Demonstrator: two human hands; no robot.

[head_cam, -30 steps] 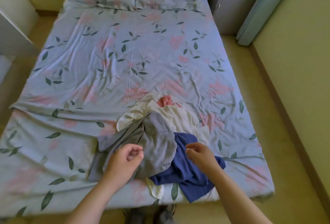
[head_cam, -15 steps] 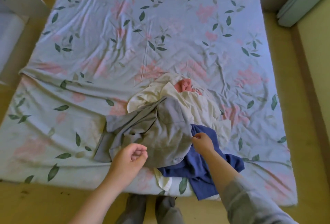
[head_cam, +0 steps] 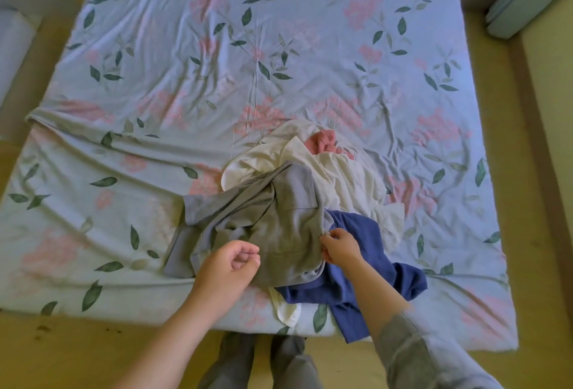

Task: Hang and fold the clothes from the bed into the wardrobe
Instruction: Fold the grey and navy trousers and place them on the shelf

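Grey garment [head_cam: 279,233], lying over the blue garment [head_cam: 372,264] at the bed's [head_cam: 217,78] near edge, was what I watched the right hand [head_cam: 341,249] reach, its fingers [head_cam: 331,235] now pinching the hem while the left hand [head_cam: 229,264] hovered curled and empty, so lifting could begin.

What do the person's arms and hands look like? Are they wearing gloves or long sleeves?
No gloves. The left hand and the right hand are both bare, and no ring, watch or bracelet shows. The right arm has a soft grey sleeve higher up, with the forearm below it uncovered. The left arm is bare right to the picture's edge, so no sleeve shows there.
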